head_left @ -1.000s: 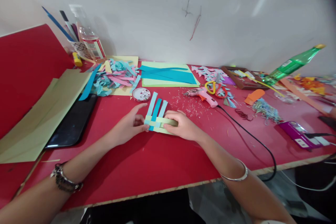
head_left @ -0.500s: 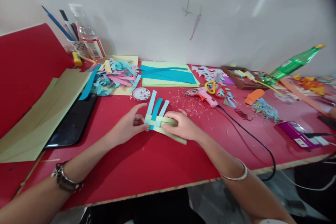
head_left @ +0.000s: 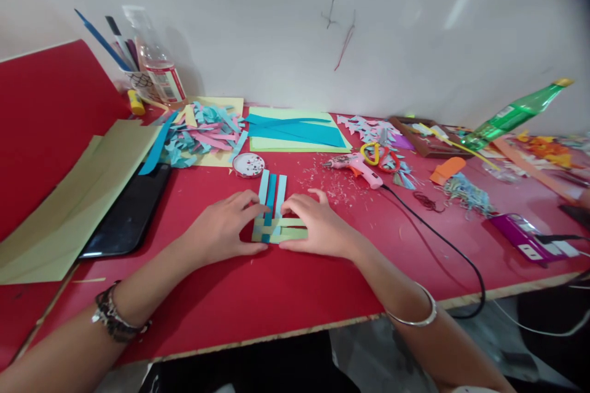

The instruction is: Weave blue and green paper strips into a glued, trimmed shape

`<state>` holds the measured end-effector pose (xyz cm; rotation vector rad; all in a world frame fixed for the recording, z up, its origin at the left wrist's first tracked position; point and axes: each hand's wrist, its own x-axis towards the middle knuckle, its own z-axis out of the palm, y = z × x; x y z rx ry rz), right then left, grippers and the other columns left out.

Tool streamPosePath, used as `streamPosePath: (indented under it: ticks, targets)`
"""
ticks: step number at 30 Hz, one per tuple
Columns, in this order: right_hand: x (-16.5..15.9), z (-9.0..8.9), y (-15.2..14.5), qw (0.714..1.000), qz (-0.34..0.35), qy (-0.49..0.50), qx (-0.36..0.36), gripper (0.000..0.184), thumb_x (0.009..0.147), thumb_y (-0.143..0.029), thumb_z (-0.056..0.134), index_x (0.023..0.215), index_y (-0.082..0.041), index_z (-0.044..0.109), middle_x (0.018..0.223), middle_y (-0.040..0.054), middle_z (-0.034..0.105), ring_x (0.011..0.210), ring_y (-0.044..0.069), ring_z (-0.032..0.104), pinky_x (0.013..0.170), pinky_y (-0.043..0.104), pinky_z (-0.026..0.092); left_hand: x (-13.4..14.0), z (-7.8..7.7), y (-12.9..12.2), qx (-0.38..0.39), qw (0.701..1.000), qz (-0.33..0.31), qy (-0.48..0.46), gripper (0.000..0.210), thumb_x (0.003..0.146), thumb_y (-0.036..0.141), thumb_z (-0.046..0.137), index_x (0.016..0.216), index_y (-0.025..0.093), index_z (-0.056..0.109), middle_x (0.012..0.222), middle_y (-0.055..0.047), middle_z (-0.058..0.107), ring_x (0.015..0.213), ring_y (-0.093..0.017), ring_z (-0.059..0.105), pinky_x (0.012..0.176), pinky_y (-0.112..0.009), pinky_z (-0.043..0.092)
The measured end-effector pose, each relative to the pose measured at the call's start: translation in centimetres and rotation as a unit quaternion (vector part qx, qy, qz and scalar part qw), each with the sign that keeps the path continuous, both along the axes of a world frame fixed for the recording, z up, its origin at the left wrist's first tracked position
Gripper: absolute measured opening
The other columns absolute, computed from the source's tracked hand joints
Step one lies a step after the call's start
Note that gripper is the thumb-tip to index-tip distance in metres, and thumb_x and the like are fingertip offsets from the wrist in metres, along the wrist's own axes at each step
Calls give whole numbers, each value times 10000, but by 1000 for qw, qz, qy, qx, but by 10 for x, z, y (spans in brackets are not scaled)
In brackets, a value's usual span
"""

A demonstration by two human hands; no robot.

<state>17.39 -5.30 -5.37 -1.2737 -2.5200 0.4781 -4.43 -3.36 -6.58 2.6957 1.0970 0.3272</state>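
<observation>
A small weave of paper strips (head_left: 273, 232) lies on the red table between my hands. Pale green strips cross light blue and darker blue ones, whose free ends point away from me. At its left side my left hand (head_left: 225, 226) curves round the weave, fingertips on the blue strips and thumb along the near edge. Mirroring it, my right hand (head_left: 322, 227) grips the right side, its thumb at the lower edge and its fingers bent over the pale green ends. Part of those ends is hidden under my right hand.
Beyond the weave are a small round lid (head_left: 248, 164), a pink glue gun (head_left: 357, 167) with a black cord, and scissors (head_left: 378, 156). Cut paper scraps (head_left: 203, 132) pile up behind. A black tablet-like slab (head_left: 126, 221) lies left; a green bottle (head_left: 516, 116) leans at right.
The weave has come down flat and nearer to me, its blue strips now straighter and closer to parallel. Both hands have shifted slightly toward me, thumbs now along its near edge.
</observation>
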Motion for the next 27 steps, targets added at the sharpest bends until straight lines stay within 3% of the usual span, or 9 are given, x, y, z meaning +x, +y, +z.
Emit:
streamPosePath:
  ticks: [3, 6, 15, 27]
  targets:
    - [-2, -2, -1, 999, 26, -21, 0, 343, 692, -428, 624, 919, -216, 478, 966, 10, 564, 955, 173, 510, 970, 414, 151, 4, -2, -2, -23, 999, -40, -1, 358, 761, 415, 539, 1049, 202, 539, 997, -65, 533, 905, -213, 528, 745, -298, 424]
    - [-3, -5, 0, 999, 43, -32, 7, 315, 718, -414, 605, 936, -213, 498, 989, 27, 556, 971, 182, 496, 946, 394, 193, 7, -2, -4, -47, 998, -35, -8, 294, 766, 360, 547, 1007, 192, 549, 951, -61, 538, 863, -200, 531, 721, -283, 429]
    - [-5, -4, 2, 998, 59, -20, -4, 252, 764, -377, 582, 940, -199, 554, 994, 56, 535, 962, 191, 479, 871, 331, 317, 7, -3, -2, -73, 997, -31, -20, 286, 761, 339, 565, 997, 178, 553, 923, -60, 525, 824, -193, 532, 692, -278, 437]
    - [-5, -9, 6, 997, 79, -21, 10, 261, 777, -384, 570, 944, -183, 565, 989, 59, 550, 932, 190, 484, 838, 323, 350, 6, -4, -1, -72, 996, -53, -7, 273, 782, 363, 555, 971, 166, 554, 949, -69, 525, 842, -198, 529, 715, -284, 435]
